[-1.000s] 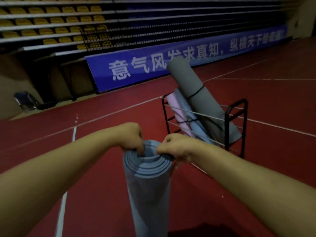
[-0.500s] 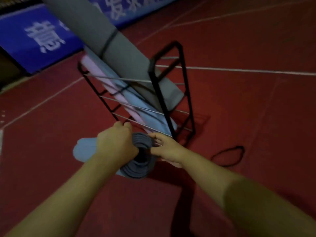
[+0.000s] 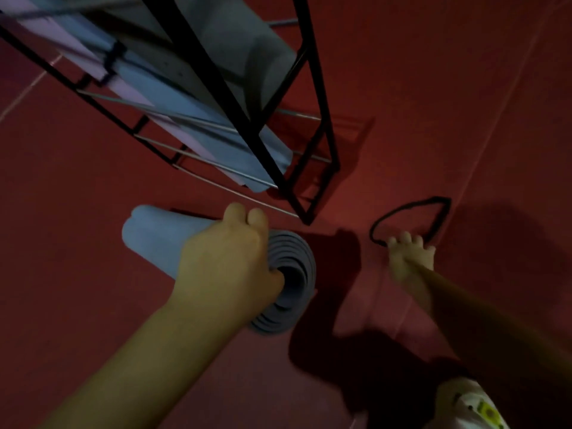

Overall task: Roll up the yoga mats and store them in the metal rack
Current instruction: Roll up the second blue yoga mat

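Observation:
A rolled blue-grey yoga mat (image 3: 148, 239) lies on the red floor just in front of the black metal rack (image 3: 318, 119). My left hand (image 3: 226, 261) grips its near end, thumb tucked into the spiral core. To the right, a black elastic band (image 3: 411, 205) lies in a loop on the floor. My right hand (image 3: 408, 258) reaches down to the loop's near edge, and its fingers cover that part of the band. The frame does not show whether they pinch it. Grey, blue and pink rolled mats (image 3: 247, 51) lean in the rack.
The rack's thin silver rails (image 3: 216, 162) cross close above the mat on the floor. White court lines (image 3: 28, 88) run over the red floor. A white shoe (image 3: 473, 407) shows at the bottom right edge.
I have bent down closer to the floor. The mat went from upright in both hands to lying by the rack. My right hand left the mat and moved right to the band.

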The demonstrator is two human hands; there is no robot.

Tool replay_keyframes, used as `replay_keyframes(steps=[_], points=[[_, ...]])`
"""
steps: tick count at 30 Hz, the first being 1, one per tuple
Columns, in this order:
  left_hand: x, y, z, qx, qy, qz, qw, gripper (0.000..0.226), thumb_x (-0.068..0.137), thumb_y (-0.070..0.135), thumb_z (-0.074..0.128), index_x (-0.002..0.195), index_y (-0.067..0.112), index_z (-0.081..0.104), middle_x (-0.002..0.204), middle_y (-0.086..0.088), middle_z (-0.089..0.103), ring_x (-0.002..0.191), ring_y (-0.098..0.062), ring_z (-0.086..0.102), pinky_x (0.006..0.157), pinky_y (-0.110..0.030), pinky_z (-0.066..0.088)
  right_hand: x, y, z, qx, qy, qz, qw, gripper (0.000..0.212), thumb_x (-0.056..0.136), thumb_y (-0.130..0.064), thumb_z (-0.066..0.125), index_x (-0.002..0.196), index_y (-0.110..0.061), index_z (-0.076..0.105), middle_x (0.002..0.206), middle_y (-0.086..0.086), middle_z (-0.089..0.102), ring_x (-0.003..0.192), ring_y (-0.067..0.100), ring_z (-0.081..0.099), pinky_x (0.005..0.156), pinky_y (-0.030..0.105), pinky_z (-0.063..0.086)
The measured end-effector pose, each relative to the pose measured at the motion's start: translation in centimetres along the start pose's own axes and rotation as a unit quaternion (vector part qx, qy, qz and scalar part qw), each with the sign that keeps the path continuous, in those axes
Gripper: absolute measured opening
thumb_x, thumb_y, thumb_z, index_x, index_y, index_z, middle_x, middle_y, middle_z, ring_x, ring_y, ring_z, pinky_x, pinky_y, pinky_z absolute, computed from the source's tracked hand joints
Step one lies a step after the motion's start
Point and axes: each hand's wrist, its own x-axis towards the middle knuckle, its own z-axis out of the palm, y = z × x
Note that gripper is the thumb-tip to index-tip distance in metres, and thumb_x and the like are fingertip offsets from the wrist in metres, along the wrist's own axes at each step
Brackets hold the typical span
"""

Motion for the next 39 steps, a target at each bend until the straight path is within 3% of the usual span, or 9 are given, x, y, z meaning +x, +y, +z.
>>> replay_keyframes(steps=[6,10,12,17,21,24,28,32,39], points=[[-0.4,-0.9,0.7,-0.031,0.039,0.017,0.999,0.054,0.034,0.026,0.088,0.064,0.009,0.047,0.064,-0.002,0.041,0.043,-0.015,0.034,0.037,-0.011,0.018,-1.4,-2.4,2.2,0.191,-0.058,0.007,0.98,0.032,0.096,-0.019,0.042,0.123,-0.01,0.055,0.125,0.013,0.057,0.115,0.03,0.055,0.097,0.037,0.043],[-3.6,-3.4,-1.8,-0.032,0.082,-0.013,0.996,0.05,0.037,0.03,0.088,0.069,0.007,0.056,0.066,-0.003,0.051,0.05,-0.013,0.036,0.038,-0.01,0.017,-5.4,-4.2,-1.4,0.499,-0.147,0.038,0.853,0.027,0.093,-0.015,0.051,0.067,-0.011,0.055,0.057,0.005,0.052,0.047,0.017,0.048,0.048,0.023,0.032],[-6.3,-5.4,-3.4,-0.042,0.097,-0.039,0.994,0.047,0.041,0.033,0.086,0.071,0.01,0.057,0.069,0.005,0.044,0.052,-0.011,0.036,0.04,-0.009,0.012,-8.7,-5.7,-6.1,0.605,-0.2,0.03,0.77,0.032,0.092,-0.006,0.044,0.061,-0.008,0.051,0.052,0.006,0.05,0.037,0.013,0.047,0.043,0.021,0.033],[-13.9,-10.8,-9.2,-0.11,0.129,-0.151,0.974,0.04,0.059,0.043,0.077,0.083,0.018,0.057,0.083,0.007,0.051,0.065,-0.021,0.057,0.05,-0.029,0.041,-20.0,-9.9,-21.9,0.689,-0.242,-0.186,0.657,0.023,0.089,-0.002,0.037,0.089,-0.005,0.06,0.094,0.006,0.068,0.095,0.017,0.062,0.081,0.036,0.049],[-18.7,-13.4,-14.9,-0.18,0.183,-0.198,0.946,0.037,0.061,0.041,0.079,0.081,0.021,0.055,0.081,0.009,0.053,0.068,-0.013,0.052,0.054,-0.026,0.036,-31.1,-14.9,-29.8,0.57,-0.212,-0.381,0.696,0.02,0.078,-0.009,0.055,0.067,-0.025,0.06,0.11,0.011,0.068,0.098,0.015,0.057,0.074,0.029,0.041],[-21.9,-15.0,-18.5,-0.207,0.199,-0.21,0.935,0.036,0.061,0.045,0.078,0.077,0.021,0.055,0.077,0.008,0.056,0.069,-0.013,0.053,0.055,-0.023,0.038,-38.9,-18.4,-32.9,0.421,-0.152,-0.486,0.75,0.024,0.082,-0.005,0.062,0.068,-0.023,0.054,0.073,0.001,0.061,0.069,0.005,0.052,0.059,0.019,0.033],[-26.4,-16.7,-21.5,-0.268,0.212,-0.236,0.91,0.044,0.051,0.054,0.065,0.071,0.015,0.057,0.068,0.0,0.06,0.064,-0.016,0.056,0.055,-0.034,0.042,-46.2,-22.0,-36.3,0.207,-0.064,-0.544,0.81,0.013,0.091,-0.017,0.061,0.084,-0.027,0.065,0.118,0.0,0.064,0.119,0.009,0.052,0.088,0.012,0.041],[-29.8,-17.8,-21.8,-0.319,0.194,-0.254,0.892,0.06,0.039,0.062,0.057,0.076,0.016,0.056,0.069,0.0,0.059,0.062,-0.017,0.053,0.054,-0.033,0.039,-49.8,-25.4,-36.2,-0.03,0.054,-0.57,0.819,0.019,0.086,-0.02,0.064,0.104,-0.026,0.061,0.112,-0.005,0.058,0.103,0.013,0.055,0.088,0.027,0.046],[-29.5,-20.3,-20.8,-0.43,0.155,-0.186,0.87,0.059,0.067,0.047,0.073,0.118,0.057,0.046,0.078,0.01,0.06,0.065,0.0,0.054,0.06,-0.022,0.045,-48.8,-27.9,-35.6,0.024,0.127,-0.518,0.846,0.049,0.08,-0.02,0.071,0.121,-0.02,0.045,0.104,-0.006,0.054,0.096,0.015,0.056,0.078,0.025,0.046]])
